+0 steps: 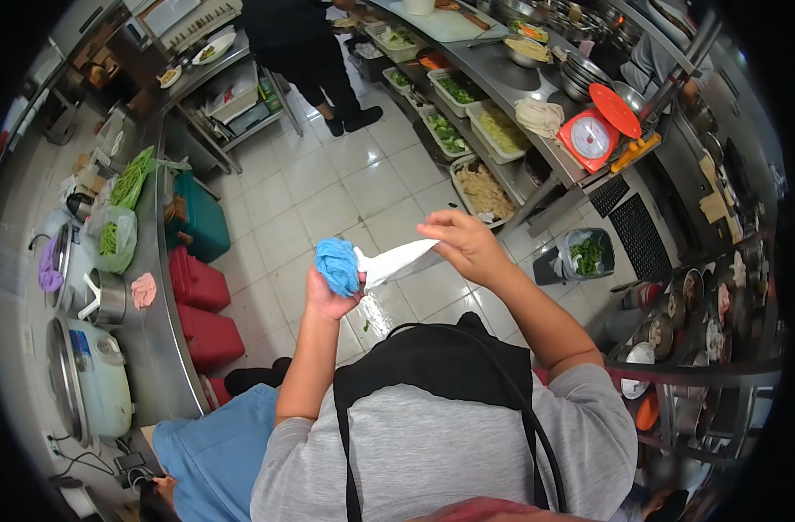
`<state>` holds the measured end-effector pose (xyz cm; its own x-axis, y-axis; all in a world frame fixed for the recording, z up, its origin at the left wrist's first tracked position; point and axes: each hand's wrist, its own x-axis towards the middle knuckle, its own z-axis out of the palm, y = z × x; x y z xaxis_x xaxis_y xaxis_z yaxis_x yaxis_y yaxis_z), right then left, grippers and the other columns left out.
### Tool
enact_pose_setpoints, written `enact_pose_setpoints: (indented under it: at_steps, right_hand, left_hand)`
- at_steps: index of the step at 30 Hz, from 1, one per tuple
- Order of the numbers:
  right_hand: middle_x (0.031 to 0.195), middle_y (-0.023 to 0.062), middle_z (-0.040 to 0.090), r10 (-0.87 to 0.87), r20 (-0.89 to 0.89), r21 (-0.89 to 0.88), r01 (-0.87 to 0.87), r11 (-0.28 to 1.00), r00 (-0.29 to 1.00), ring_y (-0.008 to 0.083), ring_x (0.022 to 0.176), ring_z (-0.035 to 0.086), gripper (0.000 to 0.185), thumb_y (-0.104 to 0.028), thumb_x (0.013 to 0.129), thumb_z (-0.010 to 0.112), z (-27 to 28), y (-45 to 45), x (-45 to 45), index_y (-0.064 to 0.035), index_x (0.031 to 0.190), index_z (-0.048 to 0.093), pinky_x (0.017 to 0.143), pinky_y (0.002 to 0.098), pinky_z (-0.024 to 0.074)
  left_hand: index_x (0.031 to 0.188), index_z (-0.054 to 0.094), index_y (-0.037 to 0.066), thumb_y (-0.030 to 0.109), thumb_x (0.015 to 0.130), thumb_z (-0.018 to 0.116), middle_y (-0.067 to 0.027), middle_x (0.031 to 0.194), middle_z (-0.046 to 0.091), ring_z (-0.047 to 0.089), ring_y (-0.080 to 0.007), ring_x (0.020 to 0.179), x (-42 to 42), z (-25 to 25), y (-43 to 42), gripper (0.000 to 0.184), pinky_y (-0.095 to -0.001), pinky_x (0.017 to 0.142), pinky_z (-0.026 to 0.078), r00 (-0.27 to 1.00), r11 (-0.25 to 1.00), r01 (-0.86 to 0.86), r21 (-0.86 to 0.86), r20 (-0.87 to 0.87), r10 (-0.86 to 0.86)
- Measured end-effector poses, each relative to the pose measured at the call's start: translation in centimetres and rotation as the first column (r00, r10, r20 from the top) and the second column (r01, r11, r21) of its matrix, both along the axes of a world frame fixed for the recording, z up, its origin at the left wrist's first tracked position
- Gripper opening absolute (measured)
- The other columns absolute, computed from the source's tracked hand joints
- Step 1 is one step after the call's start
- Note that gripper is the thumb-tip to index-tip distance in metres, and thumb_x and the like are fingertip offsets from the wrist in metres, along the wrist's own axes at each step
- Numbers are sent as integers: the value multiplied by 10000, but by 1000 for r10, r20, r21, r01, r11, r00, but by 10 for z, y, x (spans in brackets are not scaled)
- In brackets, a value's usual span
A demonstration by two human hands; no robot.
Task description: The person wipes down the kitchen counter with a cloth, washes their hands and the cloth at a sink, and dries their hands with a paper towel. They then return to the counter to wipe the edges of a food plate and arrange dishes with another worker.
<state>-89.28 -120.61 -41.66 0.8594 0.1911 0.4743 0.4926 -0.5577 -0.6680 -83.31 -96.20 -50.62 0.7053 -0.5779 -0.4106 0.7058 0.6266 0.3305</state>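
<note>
My left hand (328, 300) is closed around a bunched blue cloth (337, 264), held out in front of my apron. A white cloth (397, 264) stretches from beside the blue bundle across to my right hand (462, 244). The thumb and fingers of that hand pinch the white cloth's far end, so it hangs taut and narrow between both hands. Its near end meets the left hand's fingers and the blue cloth, and I cannot tell how it is held there. Both hands are in the air above the tiled floor (328, 209).
A steel counter (175, 348) with pots and green vegetables runs along the left. Food tubs (500, 130) fill shelves at the right, below an orange scale (589, 139). A bin (576, 257) stands on the floor. One person (306, 52) stands ahead; another in blue (219, 452) is close at left.
</note>
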Motion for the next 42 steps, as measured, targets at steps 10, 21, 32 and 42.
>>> enact_pose_setpoints:
  at_steps: [10, 21, 32, 42]
  right_hand:
    - [757, 17, 537, 288, -366, 659, 29, 752, 885, 90, 697, 476, 158, -153, 811, 501, -41, 47, 30, -5, 785, 547, 654, 221, 384]
    - [786, 30, 561, 720, -66, 803, -391, 449, 691, 82, 718, 500, 182, -167, 816, 500, 94, 67, -16, 6, 827, 555, 675, 218, 403]
    - [804, 37, 563, 865, 122, 597, -732, 328, 487, 88, 733, 509, 168, -141, 816, 484, 96, 59, -6, 9, 854, 548, 679, 220, 411]
    - [820, 43, 565, 875, 161, 526, -790, 316, 457, 94, 747, 517, 162, -118, 817, 469, 113, 48, -12, 12, 879, 542, 683, 222, 418]
  left_hand:
    - [849, 537, 111, 361, 741, 391, -83, 836, 562, 531, -223, 650, -14, -1, 56, 309, -309, 532, 413, 990, 990, -142, -21, -29, 141]
    - [893, 515, 60, 314, 771, 364, -124, 908, 552, 539, -238, 717, -37, -6, 102, 320, -340, 564, 430, 947, 947, -320, 39, -7, 321]
    - [878, 526, 72, 312, 767, 364, -113, 867, 557, 530, -233, 706, -43, -17, 95, 310, -321, 573, 422, 883, 880, -460, 117, -49, 467]
    - [882, 531, 67, 323, 785, 364, -130, 882, 553, 529, -243, 718, -42, -26, 101, 320, -329, 597, 420, 872, 875, -456, 163, -112, 476]
